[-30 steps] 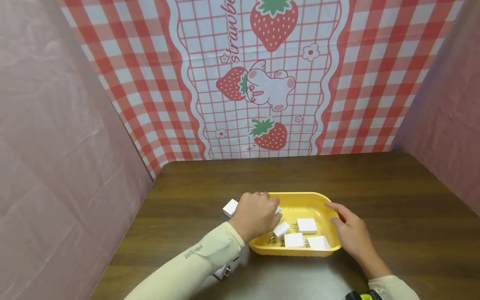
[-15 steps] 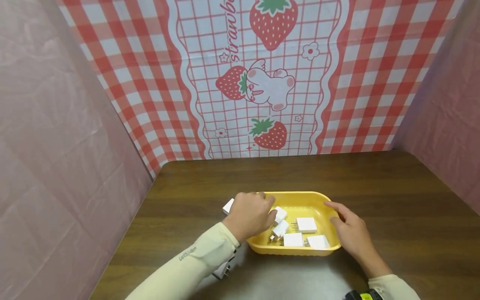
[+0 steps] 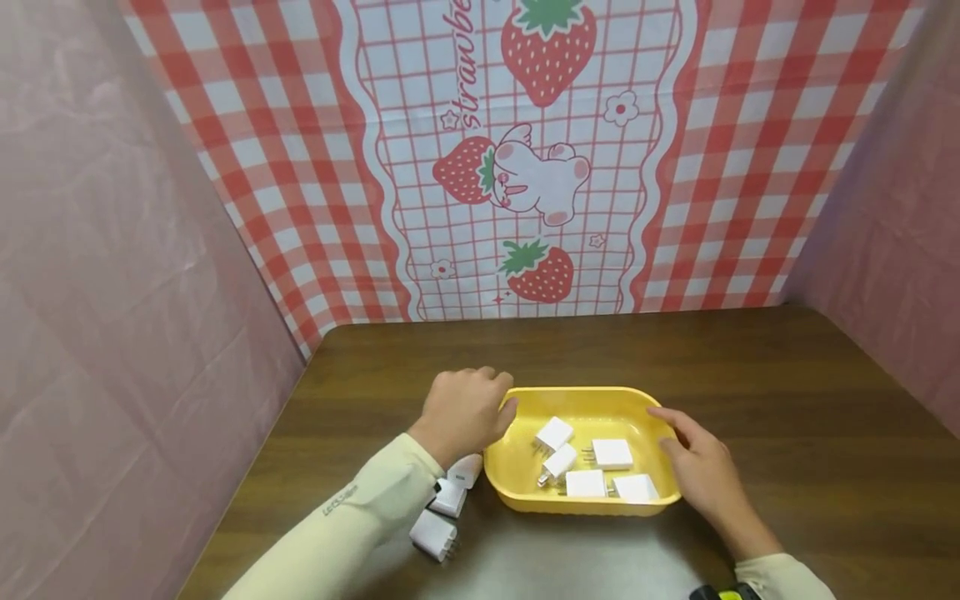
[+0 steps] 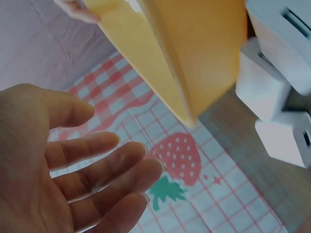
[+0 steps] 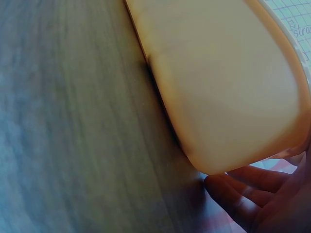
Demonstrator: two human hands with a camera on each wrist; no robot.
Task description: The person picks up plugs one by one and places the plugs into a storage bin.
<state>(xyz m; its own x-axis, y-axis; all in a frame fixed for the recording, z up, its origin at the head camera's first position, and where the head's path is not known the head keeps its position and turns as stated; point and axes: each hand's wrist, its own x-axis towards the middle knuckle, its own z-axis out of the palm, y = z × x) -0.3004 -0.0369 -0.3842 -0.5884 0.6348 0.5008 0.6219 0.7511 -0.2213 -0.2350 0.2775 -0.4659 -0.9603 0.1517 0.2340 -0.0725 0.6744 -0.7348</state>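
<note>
My left hand (image 3: 467, 414) hovers at the left end of the yellow tray (image 3: 585, 505), its fingers loosely bent with nothing in them. In the left wrist view the palm and relaxed fingers (image 4: 109, 170) show, apart from the tray. Inside the tray lie several white plug chargers (image 3: 612, 453) with metal prongs. Left of it, three more white chargers (image 3: 433, 535) sit close together near my left forearm. At the tray's right end my right hand (image 3: 705, 467) holds the rim. The right wrist view shows its fingers (image 5: 233, 199) against the outer wall.
The brown wooden table (image 3: 375, 358) runs back to a red-and-white strawberry cloth (image 3: 540, 167). Pinkish cloth walls (image 3: 135, 292) stand on both sides.
My left hand has let go of a charger in the tray and moved left to the rim. Chargers beside the tray, formerly covered by the forearm, now show. The right hand stays put.
</note>
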